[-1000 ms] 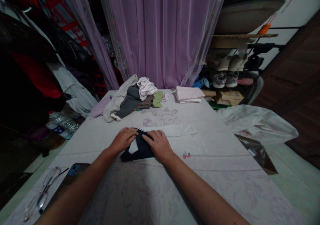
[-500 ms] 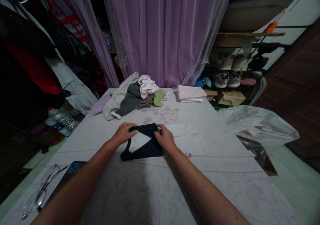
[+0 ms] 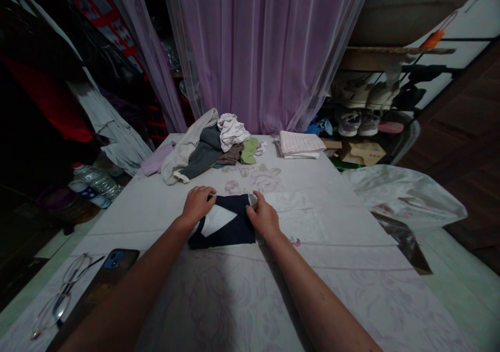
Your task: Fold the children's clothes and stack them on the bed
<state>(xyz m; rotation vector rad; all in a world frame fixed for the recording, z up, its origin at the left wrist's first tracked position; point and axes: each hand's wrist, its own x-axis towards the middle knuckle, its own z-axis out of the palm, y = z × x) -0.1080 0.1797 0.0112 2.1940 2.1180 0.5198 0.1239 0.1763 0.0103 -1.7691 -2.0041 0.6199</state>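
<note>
A folded navy cloth garment [image 3: 230,231] lies flat on the pale floral bedsheet [image 3: 336,289], with a white inner panel [image 3: 217,220] showing in a triangle at its middle. My left hand [image 3: 198,205] sits at its upper left corner, fingers curled over the edge. At the upper right corner, my right hand [image 3: 263,217] grips the fold, and a small pale bit of cloth [image 3: 253,200] peeks out beside the fingers. A small red-and-white tag [image 3: 296,241] lies just right of that hand.
A heap of mixed clothes [image 3: 207,151] and a folded pink-striped cloth [image 3: 299,145] lie at the sheet's far end. A phone [image 3: 113,268] and glasses [image 3: 64,294] are near my left forearm. A water bottle [image 3: 96,183] stands beyond the left edge.
My hands have moved apart to the garment's upper corners. The garment now lies flatter and squarer than it did, and the view has tilted slightly upward.
</note>
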